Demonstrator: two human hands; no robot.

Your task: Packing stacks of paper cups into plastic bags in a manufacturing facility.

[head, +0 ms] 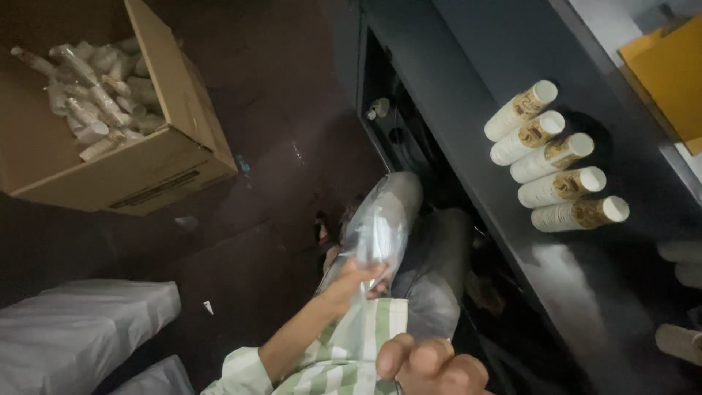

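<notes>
My left hand reaches forward from a green-and-white striped sleeve and grips a crumpled clear plastic sleeve. The sleeve hangs over my grey-trousered knees. My right hand sits at the bottom edge with its fingers curled shut, knuckles up. Nothing shows inside it. Several stacks of paper cups, white with brown print, lie side by side on the dark counter to the right, apart from both hands.
An open cardboard box at the upper left holds several plastic-wrapped cup stacks. White bags lie on the dark floor at the lower left. More cup stacks touch the right edge. A yellow carton is at the top right.
</notes>
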